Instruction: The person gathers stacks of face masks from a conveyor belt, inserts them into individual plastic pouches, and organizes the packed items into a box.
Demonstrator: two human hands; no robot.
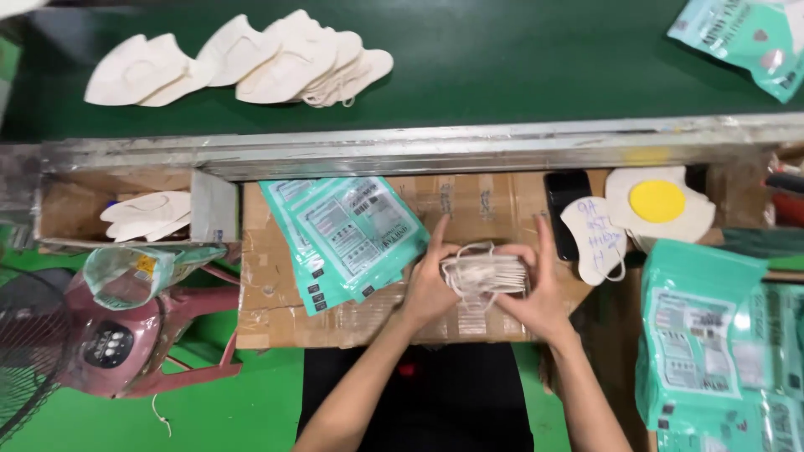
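My left hand (429,283) and my right hand (543,289) press from both sides on a small stack of folded beige face masks (486,273), ear loops showing, above the cardboard work surface (276,310). Just left of my left hand lies a fanned pile of teal and white flat pouches (347,234). A single white mask with handwriting (593,238) lies right of my right hand, next to a black phone (564,205).
Loose beige masks (251,59) lie on the green conveyor belt (502,59) beyond a metal rail (435,146). A cardboard box holds more masks (146,216). A pink fan (109,335) stands at left. Filled teal pouches (712,351) pile up at right.
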